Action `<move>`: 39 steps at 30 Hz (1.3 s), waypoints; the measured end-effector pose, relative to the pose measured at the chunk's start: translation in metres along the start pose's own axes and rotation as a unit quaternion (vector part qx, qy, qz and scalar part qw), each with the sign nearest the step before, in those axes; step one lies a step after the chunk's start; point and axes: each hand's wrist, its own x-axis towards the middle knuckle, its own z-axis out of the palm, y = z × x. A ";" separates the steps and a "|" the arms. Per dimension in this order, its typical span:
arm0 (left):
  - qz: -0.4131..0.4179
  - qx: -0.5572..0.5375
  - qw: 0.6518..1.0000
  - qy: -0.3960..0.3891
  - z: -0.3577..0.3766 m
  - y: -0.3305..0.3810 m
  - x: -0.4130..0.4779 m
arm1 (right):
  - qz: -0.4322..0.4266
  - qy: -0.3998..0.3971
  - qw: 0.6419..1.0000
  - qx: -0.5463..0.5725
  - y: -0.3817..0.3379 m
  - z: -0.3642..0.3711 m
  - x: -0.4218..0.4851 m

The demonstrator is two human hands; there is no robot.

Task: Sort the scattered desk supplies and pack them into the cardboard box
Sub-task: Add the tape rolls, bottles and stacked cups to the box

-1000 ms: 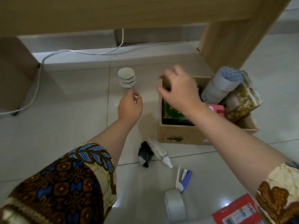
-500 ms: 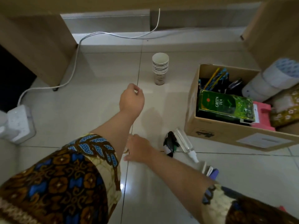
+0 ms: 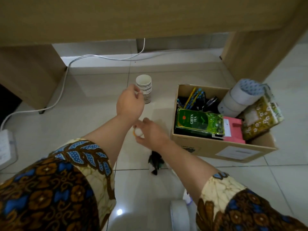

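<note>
The open cardboard box [image 3: 208,147] stands on the tiled floor at the right, holding a green tea packet [image 3: 198,121], pens, dark items and a pink box [image 3: 233,130]. A stack of paper cups [image 3: 145,85] stands left of it. My left hand [image 3: 130,104] reaches out beside the cups, fingers loosely curled and touching or nearly touching the stack. Below the left wrist, my right hand [image 3: 150,134] grips a small white, orange-edged round object [image 3: 138,132], lifted off the floor. A cluster of black binder clips [image 3: 155,162] lies under my right forearm.
A white tape roll [image 3: 180,215] lies at the bottom edge. Rolled blue-white cloth [image 3: 240,97] and a floral packet [image 3: 261,115] lean on the box's right side. A desk's wooden legs flank the area; a white cable and a power strip [image 3: 6,147] are at left.
My right hand left the box, dropped to the floor under my left arm, picked up a small white object and now lifts it. My left hand moved forward to the cup stack.
</note>
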 end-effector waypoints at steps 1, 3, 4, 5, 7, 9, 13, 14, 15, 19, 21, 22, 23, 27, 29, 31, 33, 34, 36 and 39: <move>0.003 0.004 1.000 -0.003 -0.003 0.013 0.002 | -0.003 0.038 0.999 0.016 0.003 -0.015 -0.003; 0.004 0.019 1.000 -0.019 -0.009 0.041 0.009 | 0.014 0.109 0.993 0.049 0.004 -0.044 -0.013; 0.003 0.022 0.999 -0.028 -0.012 0.055 0.012 | 0.025 0.140 0.988 0.061 0.004 -0.058 -0.019; -0.001 0.021 0.999 -0.035 -0.013 0.066 0.015 | 0.039 0.166 0.983 0.068 0.005 -0.068 -0.023; -0.003 0.006 0.998 -0.056 -0.009 0.085 0.020 | 0.076 0.216 0.969 0.087 0.013 -0.088 -0.031; 0.018 0.004 0.997 -0.077 0.004 0.094 0.025 | 0.112 0.280 0.947 0.114 0.027 -0.105 -0.036; 0.070 0.018 0.989 -0.126 0.038 0.097 0.032 | 0.189 0.388 0.891 0.144 0.065 -0.129 -0.040; 0.082 0.025 0.986 -0.142 0.047 0.096 0.034 | 0.210 0.400 0.881 0.138 0.075 -0.134 -0.042; 0.096 0.031 0.982 -0.162 0.056 0.095 0.035 | 0.226 0.408 0.875 0.126 0.086 -0.137 -0.044; 0.128 0.009 0.964 -0.233 0.097 0.081 0.052 | 0.261 0.390 0.872 0.136 0.122 -0.148 -0.051; 0.132 0.005 0.961 -0.241 0.115 0.076 0.064 | 0.270 0.385 0.870 0.147 0.132 -0.152 -0.055; 0.132 0.007 0.961 -0.243 0.122 0.074 0.069 | 0.274 0.385 0.870 0.145 0.135 -0.154 -0.058; 0.133 0.010 0.960 -0.244 0.129 0.072 0.074 | 0.276 0.384 0.870 0.140 0.137 -0.156 -0.060; 0.134 0.012 0.949 -0.284 0.152 0.071 0.093 | 0.276 0.369 0.882 0.094 0.147 -0.159 -0.064; 0.121 -0.003 0.936 -0.331 0.158 0.067 0.099 | 0.276 0.358 0.890 0.064 0.150 -0.151 -0.061; 0.125 -0.031 0.932 -0.338 0.161 0.063 0.103 | 0.294 0.374 0.879 0.014 0.151 -0.138 -0.058; 0.124 -0.047 0.936 -0.326 0.161 0.060 0.104 | 0.315 0.403 0.859 -0.008 0.151 -0.127 -0.057; 0.124 -0.049 0.938 -0.321 0.161 0.060 0.104 | 0.319 0.414 0.853 -0.005 0.152 -0.123 -0.057; 0.141 -0.037 0.940 -0.310 0.162 0.058 0.104 | 0.315 0.426 0.848 0.010 0.155 -0.122 -0.057; 0.173 -0.016 0.942 -0.286 0.161 0.049 0.103 | 0.298 0.391 0.871 0.014 0.156 -0.125 -0.058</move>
